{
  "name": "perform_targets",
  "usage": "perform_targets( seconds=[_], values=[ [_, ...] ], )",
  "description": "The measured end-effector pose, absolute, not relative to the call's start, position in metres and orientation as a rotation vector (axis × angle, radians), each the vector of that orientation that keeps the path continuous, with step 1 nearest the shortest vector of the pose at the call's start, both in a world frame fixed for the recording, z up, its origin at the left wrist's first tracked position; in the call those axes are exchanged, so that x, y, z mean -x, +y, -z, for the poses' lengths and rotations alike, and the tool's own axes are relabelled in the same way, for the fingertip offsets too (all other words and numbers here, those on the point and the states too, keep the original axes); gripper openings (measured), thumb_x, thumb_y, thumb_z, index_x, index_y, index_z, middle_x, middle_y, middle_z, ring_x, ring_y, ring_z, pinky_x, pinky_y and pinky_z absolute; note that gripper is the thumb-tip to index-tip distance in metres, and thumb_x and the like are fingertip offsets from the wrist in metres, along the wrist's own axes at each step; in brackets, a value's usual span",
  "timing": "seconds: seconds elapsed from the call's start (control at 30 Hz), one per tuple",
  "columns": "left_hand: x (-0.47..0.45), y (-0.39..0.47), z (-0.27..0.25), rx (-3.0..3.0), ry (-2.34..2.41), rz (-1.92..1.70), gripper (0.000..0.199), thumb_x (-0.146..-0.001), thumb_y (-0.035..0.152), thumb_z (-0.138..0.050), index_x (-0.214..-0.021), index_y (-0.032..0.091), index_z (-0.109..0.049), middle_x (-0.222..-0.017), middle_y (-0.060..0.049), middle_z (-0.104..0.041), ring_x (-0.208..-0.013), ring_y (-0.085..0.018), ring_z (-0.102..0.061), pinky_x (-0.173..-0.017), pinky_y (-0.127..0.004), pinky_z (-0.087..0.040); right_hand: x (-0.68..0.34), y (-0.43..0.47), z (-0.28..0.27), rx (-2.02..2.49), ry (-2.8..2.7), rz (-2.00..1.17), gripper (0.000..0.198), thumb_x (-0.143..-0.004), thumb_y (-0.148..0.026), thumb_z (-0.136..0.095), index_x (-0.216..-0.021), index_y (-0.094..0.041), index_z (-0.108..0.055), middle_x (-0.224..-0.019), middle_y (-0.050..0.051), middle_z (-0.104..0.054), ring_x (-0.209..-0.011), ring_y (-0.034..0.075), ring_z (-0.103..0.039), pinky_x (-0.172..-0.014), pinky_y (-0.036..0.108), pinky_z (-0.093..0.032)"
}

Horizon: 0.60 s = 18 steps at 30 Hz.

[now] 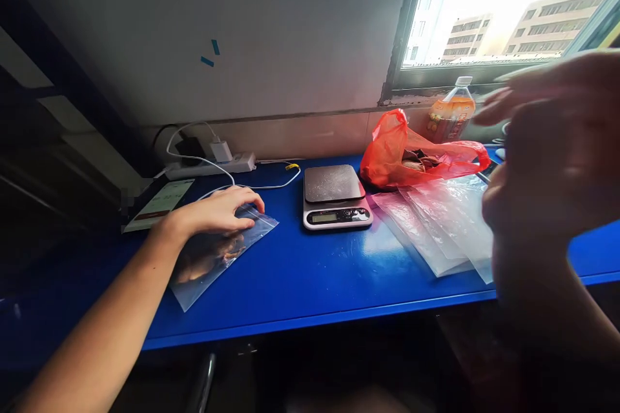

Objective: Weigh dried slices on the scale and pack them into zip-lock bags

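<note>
My left hand [217, 210] is over the upper end of a clear zip-lock bag [210, 277] lying on the blue table. Its fingers are curled and its thumb lies across the bag near the zip edge. Brown pieces show through the plastic, partly hidden by the hand. My right hand [547, 142] is raised close to the camera at the right, smeared by motion, so its fingers are unclear. Between the hands stands a kitchen scale [335, 190] with a bare platform. Several flat clear bags [436, 226] lie behind and left of the right hand.
A red plastic bag [387, 155] with brown pieces inside stands behind the clear bags. Near the window is a drink bottle [453, 113]. A power strip [213, 166] with a white cable and a printed packet [159, 205] are at the left. The blue table's [314, 290] front edge runs below.
</note>
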State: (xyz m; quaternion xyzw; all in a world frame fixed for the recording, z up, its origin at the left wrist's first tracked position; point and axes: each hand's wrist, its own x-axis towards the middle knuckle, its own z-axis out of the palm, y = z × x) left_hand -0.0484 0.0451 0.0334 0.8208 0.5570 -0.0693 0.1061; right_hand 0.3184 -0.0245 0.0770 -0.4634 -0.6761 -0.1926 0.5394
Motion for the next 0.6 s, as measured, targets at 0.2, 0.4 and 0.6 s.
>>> perform_targets(
  seconds=[0.2, 0.4, 0.6],
  values=[
    [0.032, 0.034, -0.039, -2.461, 1.555, 0.267, 0.033, -0.08, 0.037, -0.055, -0.111, 0.03, -0.062, -0.126, -0.003, -0.057, -0.122, -0.027, -0.046, -0.108, -0.045, -0.033, -0.266, 0.005, -0.036, 0.359, -2.015, 0.325, 0.008, -0.088, -0.018, -0.054, -0.087, -0.021, -0.062, -0.069, 0.002, -0.064, -0.067, 0.015, -0.056, -0.067, 0.034, -0.047],
    [0.029, 0.036, -0.033, -2.483, 1.515, 0.222, 0.024, -0.08, 0.038, -0.055, -0.1, 0.025, -0.06, -0.119, -0.004, -0.058, -0.117, -0.026, -0.047, -0.103, -0.041, -0.037, -0.248, 0.017, 0.011, 0.391, -2.185, -0.092, 0.011, -0.087, -0.011, -0.051, -0.081, -0.018, -0.059, -0.067, 0.001, -0.063, -0.063, 0.012, -0.053, -0.064, 0.026, -0.043],
    [0.034, 0.042, -0.027, -2.458, 1.498, 0.148, 0.024, -0.079, 0.04, -0.056, -0.095, 0.021, -0.055, -0.108, -0.005, -0.059, -0.098, -0.023, -0.054, -0.083, -0.031, -0.044, -0.241, 0.009, 0.01, 0.371, -2.281, -0.082, 0.011, -0.089, -0.015, -0.052, -0.081, -0.017, -0.06, -0.068, 0.002, -0.063, -0.062, 0.013, -0.051, -0.066, 0.027, -0.042]
  ],
)
